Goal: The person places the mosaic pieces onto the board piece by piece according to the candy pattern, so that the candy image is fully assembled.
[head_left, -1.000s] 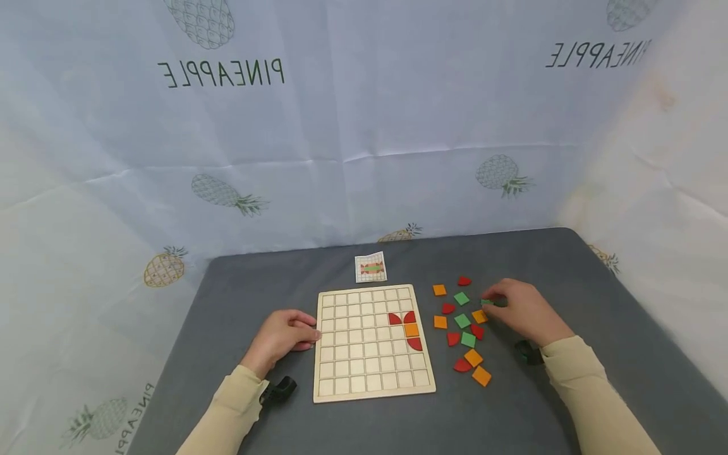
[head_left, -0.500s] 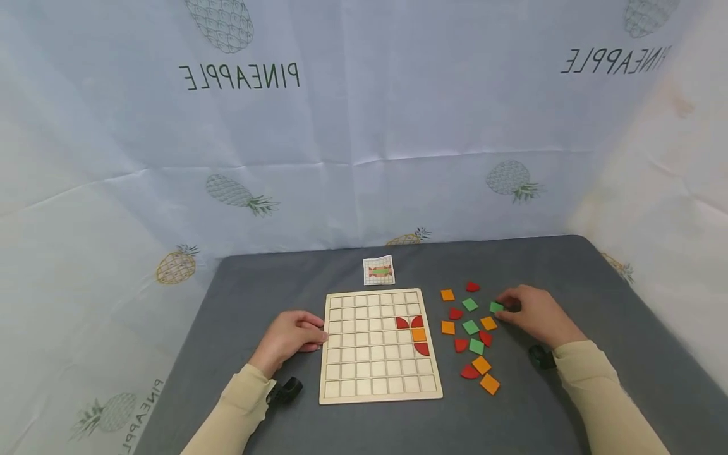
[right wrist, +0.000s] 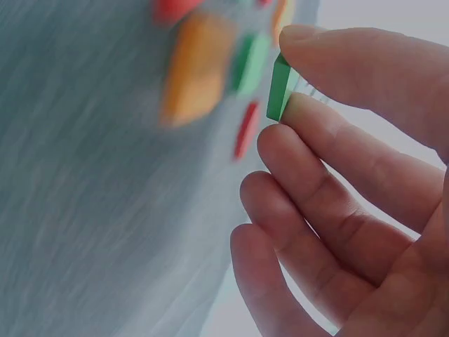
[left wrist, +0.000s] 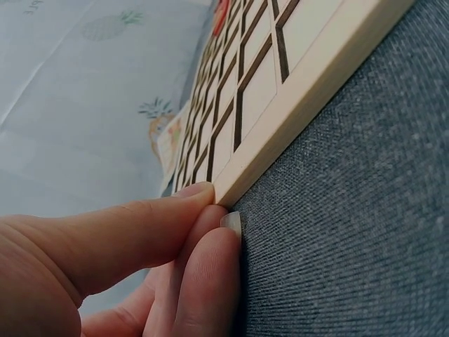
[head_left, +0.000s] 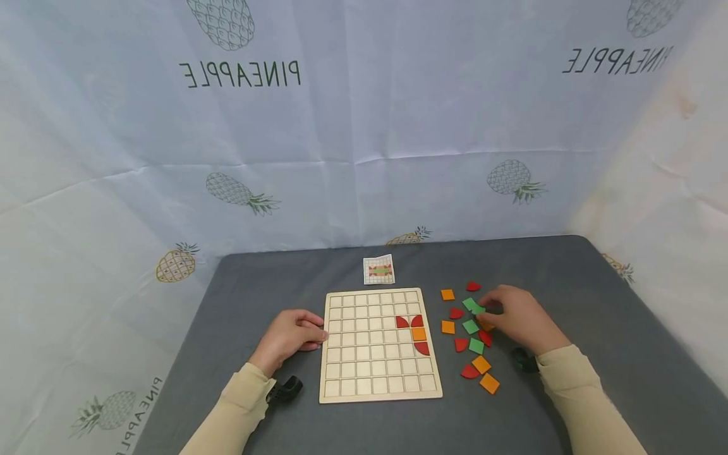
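Between thumb and index finger, my right hand [head_left: 520, 319] pinches a green square tile [right wrist: 280, 90], held edge-on in the right wrist view and lifted above the loose tiles. My left hand [head_left: 289, 335] holds the left edge of the wooden grid board [head_left: 364, 385]; in the left wrist view the thumb [left wrist: 140, 232] lies at the rim with the other fingers curled beside it. Toward the board's right side sit an orange square tile [head_left: 418, 333] and several red quarter-circle tiles [head_left: 421, 348] in the grid.
Loose orange squares [head_left: 490, 383], red quarter-circles [head_left: 469, 371] and green squares [head_left: 476, 345] lie scattered on the grey table [head_left: 273, 278], right of the board. A small card with a printed coloured pattern [head_left: 378, 270] lies behind the board. A pineapple-print cloth [head_left: 318, 126] hangs behind.
My right hand has taken the green tile from the right edge of the loose pile and moved it left, over the other tiles. My left hand stays at the board's edge.
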Demonstrator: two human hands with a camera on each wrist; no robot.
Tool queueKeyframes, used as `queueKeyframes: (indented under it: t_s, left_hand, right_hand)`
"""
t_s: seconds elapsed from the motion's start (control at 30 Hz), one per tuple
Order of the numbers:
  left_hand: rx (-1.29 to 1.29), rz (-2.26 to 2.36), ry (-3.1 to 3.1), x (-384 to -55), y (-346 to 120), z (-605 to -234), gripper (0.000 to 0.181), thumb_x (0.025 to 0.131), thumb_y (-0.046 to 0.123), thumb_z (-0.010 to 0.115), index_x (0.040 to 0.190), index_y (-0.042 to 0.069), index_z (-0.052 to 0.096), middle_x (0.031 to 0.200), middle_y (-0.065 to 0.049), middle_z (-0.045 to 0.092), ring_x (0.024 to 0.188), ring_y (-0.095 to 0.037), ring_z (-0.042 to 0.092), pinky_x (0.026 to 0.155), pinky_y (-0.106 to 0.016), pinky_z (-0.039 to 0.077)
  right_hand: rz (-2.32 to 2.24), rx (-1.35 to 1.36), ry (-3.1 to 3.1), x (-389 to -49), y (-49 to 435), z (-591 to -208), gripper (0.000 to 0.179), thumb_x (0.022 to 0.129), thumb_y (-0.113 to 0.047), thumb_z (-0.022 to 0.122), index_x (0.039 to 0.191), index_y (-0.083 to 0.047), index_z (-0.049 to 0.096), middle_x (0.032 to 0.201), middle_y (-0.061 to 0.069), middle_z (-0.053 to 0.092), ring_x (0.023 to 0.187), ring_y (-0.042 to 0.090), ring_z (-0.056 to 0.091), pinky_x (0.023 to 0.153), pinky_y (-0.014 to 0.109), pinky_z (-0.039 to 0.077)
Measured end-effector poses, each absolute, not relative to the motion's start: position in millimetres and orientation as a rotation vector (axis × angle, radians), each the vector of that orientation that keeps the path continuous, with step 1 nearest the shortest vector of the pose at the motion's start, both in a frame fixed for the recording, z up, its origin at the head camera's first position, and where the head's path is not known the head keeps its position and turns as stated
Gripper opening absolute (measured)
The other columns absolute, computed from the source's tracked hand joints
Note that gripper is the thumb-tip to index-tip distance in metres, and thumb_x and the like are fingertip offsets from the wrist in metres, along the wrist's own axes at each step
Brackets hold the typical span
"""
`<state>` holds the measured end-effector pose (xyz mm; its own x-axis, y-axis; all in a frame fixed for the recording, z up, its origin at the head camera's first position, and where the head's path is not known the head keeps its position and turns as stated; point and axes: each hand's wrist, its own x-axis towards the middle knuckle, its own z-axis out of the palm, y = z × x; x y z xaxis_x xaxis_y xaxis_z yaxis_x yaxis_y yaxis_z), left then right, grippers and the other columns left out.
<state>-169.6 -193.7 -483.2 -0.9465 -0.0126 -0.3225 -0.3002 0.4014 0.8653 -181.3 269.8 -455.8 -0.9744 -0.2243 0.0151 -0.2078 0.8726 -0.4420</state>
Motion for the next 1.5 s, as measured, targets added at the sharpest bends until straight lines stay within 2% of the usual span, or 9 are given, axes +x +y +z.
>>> queueKeyframes:
  t_s: [0.1, 0.23, 0.33, 0.47, 0.57, 0.67, 1.2, 1.5]
  left_hand:
    - [-0.281, 1.553, 2.398, -169.3, -194.7, -482.8, 0.034, 0.085, 0.009, 0.092, 0.114, 0.001, 0.076, 0.094, -0.011, 0.076, 0.078, -0.016, 0.075, 0.073, -0.032, 0.068]
    - [-0.289, 1.542, 2.401, -169.3, -195.8, -481.4, 0.033, 0.085, 0.011, 0.092, 0.113, 0.002, 0.076, 0.094, -0.011, 0.076, 0.078, -0.016, 0.074, 0.073, -0.032, 0.068]
    - [-0.283, 1.546, 2.398, -169.8, -196.2, -481.6, 0.034, 0.085, 0.013, 0.092, 0.113, 0.002, 0.076, 0.094, -0.011, 0.076, 0.077, -0.016, 0.074, 0.073, -0.032, 0.068]
    - [-0.263, 1.560, 2.393, -170.1, -195.9, -482.9, 0.035, 0.085, 0.012, 0.092, 0.113, 0.001, 0.076, 0.093, -0.011, 0.076, 0.076, -0.016, 0.074, 0.073, -0.033, 0.068]
    - [-0.265, 1.570, 2.382, -169.6, -195.5, -483.1, 0.034, 0.084, 0.011, 0.092, 0.113, 0.001, 0.076, 0.093, -0.011, 0.076, 0.077, -0.016, 0.075, 0.074, -0.033, 0.068]
    - [-0.265, 1.571, 2.378, -168.8, -194.9, -482.2, 0.034, 0.084, 0.012, 0.092, 0.113, 0.002, 0.076, 0.093, -0.011, 0.077, 0.077, -0.017, 0.075, 0.074, -0.033, 0.068]
    - [-0.265, 1.552, 2.384, -168.0, -195.4, -482.9, 0.034, 0.085, 0.013, 0.092, 0.113, 0.002, 0.076, 0.094, -0.011, 0.076, 0.078, -0.017, 0.075, 0.074, -0.033, 0.068]
    - [-0.260, 1.571, 2.375, -169.9, -196.1, -484.4, 0.033, 0.086, 0.014, 0.091, 0.112, 0.002, 0.075, 0.093, -0.011, 0.077, 0.079, -0.019, 0.075, 0.073, -0.032, 0.067]
  right_hand:
    - [-0.684, -0.385, 3.000, -179.5, 248.2, -451.2, 0.021, 0.093, -0.023, 0.087, 0.109, -0.010, 0.082, 0.106, 0.005, 0.075, 0.097, 0.024, 0.070, 0.086, 0.051, 0.064]
    - [-0.678, -0.470, 2.990, -176.6, 217.7, -446.9, 0.019, 0.092, -0.022, 0.088, 0.108, -0.013, 0.082, 0.102, 0.002, 0.073, 0.092, 0.021, 0.067, 0.081, 0.044, 0.063]
    - [-0.677, -0.544, 3.008, -173.9, 196.4, -446.9, 0.017, 0.091, -0.021, 0.089, 0.106, -0.014, 0.083, 0.106, 0.002, 0.076, 0.102, 0.025, 0.071, 0.084, 0.043, 0.063]
    - [-0.711, -0.621, 2.989, -169.5, 171.7, -449.6, 0.018, 0.089, -0.018, 0.090, 0.106, -0.015, 0.083, 0.108, -0.001, 0.075, 0.104, 0.024, 0.071, 0.083, 0.037, 0.063]
    - [-0.719, -0.665, 2.961, -167.0, 157.2, -453.2, 0.017, 0.089, -0.017, 0.090, 0.104, -0.015, 0.083, 0.099, -0.004, 0.071, 0.090, 0.015, 0.064, 0.073, 0.028, 0.057]
    - [-0.674, -0.713, 2.979, -165.1, 147.3, -457.3, 0.016, 0.088, -0.019, 0.091, 0.101, -0.017, 0.083, 0.096, -0.007, 0.070, 0.091, 0.011, 0.060, 0.073, 0.024, 0.056]
    - [-0.682, -0.738, 2.966, -161.3, 135.6, -468.9, 0.016, 0.089, -0.017, 0.090, 0.103, -0.015, 0.083, 0.096, -0.006, 0.068, 0.093, 0.010, 0.056, 0.074, 0.025, 0.056]
    - [-0.628, -0.753, 3.015, -162.4, 134.5, -468.9, 0.009, 0.090, -0.019, 0.089, 0.097, -0.017, 0.084, 0.092, -0.007, 0.068, 0.090, 0.010, 0.056, 0.072, 0.024, 0.055]
